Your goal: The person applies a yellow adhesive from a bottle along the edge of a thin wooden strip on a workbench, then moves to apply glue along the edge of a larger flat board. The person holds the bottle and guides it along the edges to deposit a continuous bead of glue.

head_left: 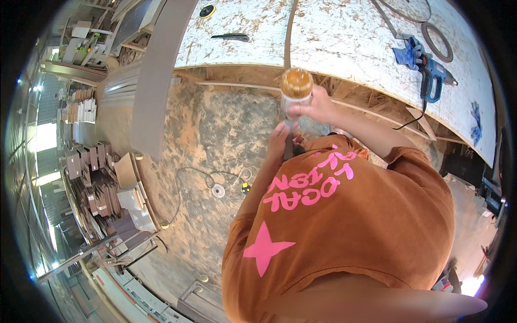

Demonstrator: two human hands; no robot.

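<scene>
In front of my chest, my right hand is wrapped round a clear bottle with amber liquid, its rounded amber end facing up and away from me. A long narrow brown strip runs from the far side of the white worktable over its near edge toward my body. Just below the bottle, my left hand is closed on the strip's near end. The bottle's lower end is partly hidden by my fingers.
On the worktable lie a utility knife, a round black-and-yellow pad, a blue power drill, blue gloves and a ring. A long grey-brown board stands left. A cable with a white disc crosses the dusty floor.
</scene>
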